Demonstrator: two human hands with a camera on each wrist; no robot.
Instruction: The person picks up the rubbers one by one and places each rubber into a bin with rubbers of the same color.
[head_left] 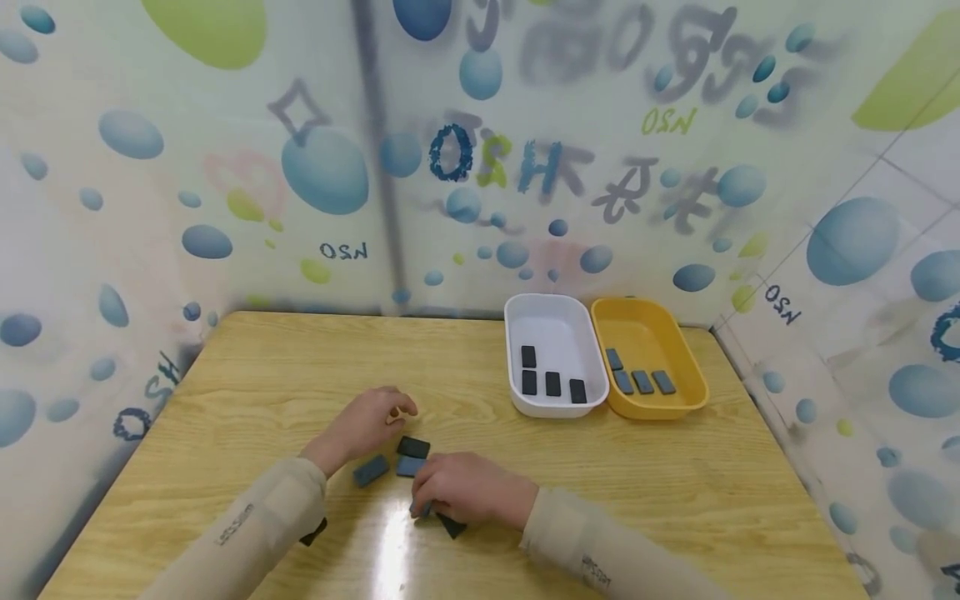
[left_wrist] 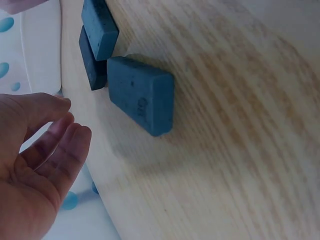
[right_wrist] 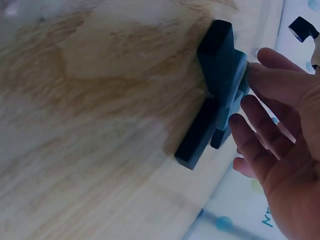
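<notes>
My right hand point(head_left: 472, 487) reaches down at the front middle of the table, thumb and finger pinching a blue-grey rectangular block point(head_left: 424, 508). In the right wrist view the fingertips are right at the blocks' far edge, and a black block point(right_wrist: 192, 135) lies beside them. Another black block point(head_left: 452, 525) shows partly under this hand. My left hand point(head_left: 367, 421) hovers with loosely bent fingers and holds nothing. Close by it lie a blue-grey block point(left_wrist: 137, 92), a second blue-grey block point(head_left: 408, 467) and a black block point(head_left: 413, 447).
A white bin point(head_left: 555, 321) at the back right contains several black blocks. Touching it is a yellow bin point(head_left: 645, 321) with several blue-grey blocks. One black block point(head_left: 313, 532) lies partly behind my left sleeve. A patterned curtain point(head_left: 450, 233) hangs behind the wooden table point(head_left: 337, 350).
</notes>
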